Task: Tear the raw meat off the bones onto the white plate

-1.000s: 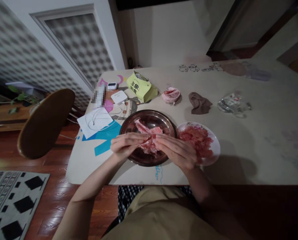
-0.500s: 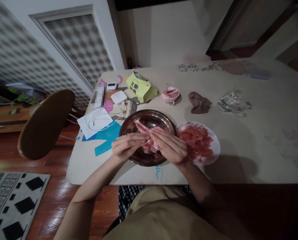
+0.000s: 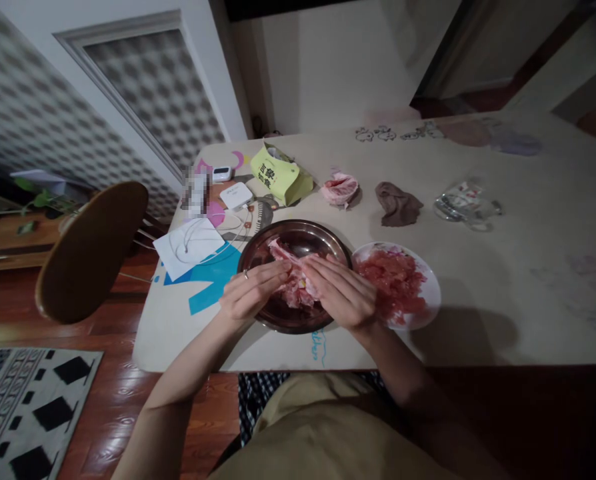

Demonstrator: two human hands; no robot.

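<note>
Both hands work over a dark steel bowl. Between them is a torn pink pomelo segment with pale membrane and red flesh, and a small yellowish spot shows in it. My left hand, with a ring on one finger, pinches the segment's left side. My right hand has its fingers closed on the right side; the fingertips of both hands nearly meet. More pinkish membrane lies in the bowl, partly hidden by the hands. Right beside the bowl, a white plate holds a heap of peeled red pomelo flesh.
Behind the bowl lie a green paper bag, a piece of pomelo in pink rind, a brown cloth and a clear glass vessel. At left are white devices, a cable and white paper. A chair stands left of the table.
My fingers have parted slightly at the pomelo segment, and my left hand has shifted a little left. A yellowish spot now shows between the hands.
</note>
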